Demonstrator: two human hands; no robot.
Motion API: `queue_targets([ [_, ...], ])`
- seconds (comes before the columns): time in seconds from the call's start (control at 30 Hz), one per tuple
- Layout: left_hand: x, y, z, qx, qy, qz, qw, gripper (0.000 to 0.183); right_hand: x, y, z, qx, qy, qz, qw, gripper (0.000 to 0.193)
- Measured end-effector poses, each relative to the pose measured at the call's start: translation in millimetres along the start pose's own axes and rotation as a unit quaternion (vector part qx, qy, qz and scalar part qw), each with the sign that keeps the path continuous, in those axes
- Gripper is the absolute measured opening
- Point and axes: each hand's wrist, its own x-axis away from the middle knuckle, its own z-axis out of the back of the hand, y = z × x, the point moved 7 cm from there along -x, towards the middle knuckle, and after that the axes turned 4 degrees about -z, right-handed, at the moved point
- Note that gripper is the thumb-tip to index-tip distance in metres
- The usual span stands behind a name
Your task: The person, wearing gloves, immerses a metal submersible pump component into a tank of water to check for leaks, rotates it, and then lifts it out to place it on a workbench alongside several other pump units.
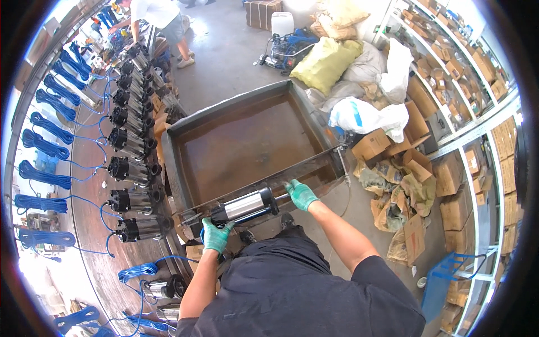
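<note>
Lying level, left-right, steel pump [245, 206] clamped by both gloved hands' grip [217, 235] [301, 194].

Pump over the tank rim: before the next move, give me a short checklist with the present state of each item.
1. Left hand grips the black end of the pump: ok.
2. Right hand holds the other end: ok.
3. Both hands gloved: ok.
4. Pump lies level over the near rim of the water tank: ok.
5. Blue cable free of snags: cannot tell.
6. Tank water free of other things: ok, as far as the brown water shows.
</note>
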Motion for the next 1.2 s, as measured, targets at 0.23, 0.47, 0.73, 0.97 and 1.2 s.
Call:
queue_targets([
  [0.23, -2.2, -29.8, -4.4, 0.002, -0.023, 0.017, 1.0, 0.089, 32.5, -0.7, 7.2, -0.378, -0.233, -0.104, 0.89, 0.047],
  [0.47, -7.9, -37.9, -15.9, 0.061, -0.026, 0.009, 0.998, 0.072, 3.1, 20.3, 8.2, -0.171, -0.166, -0.17, 0.956, 0.052],
  [0.73, -4.4, -49.8, -20.4, 0.019, -0.001, -0.016, 1.0, 0.074, 45.9, -53.5, 55.3, 0.105, 0.022, 0.333, 0.937, 0.025],
  [0.97, -34.2, -95.4, -56.5, -0.119, 0.006, -0.164, 0.979, 0.075, -20.2, 44.0, -0.1, -0.15, -0.067, 0.026, 0.986, 0.038],
  [1.2, -2.0, -47.3, -11.6, 0.099, 0.011, 0.007, 0.995, 0.07, 19.4, -26.8, 16.4, -0.065, -0.148, 0.059, 0.985, 0.048],
])
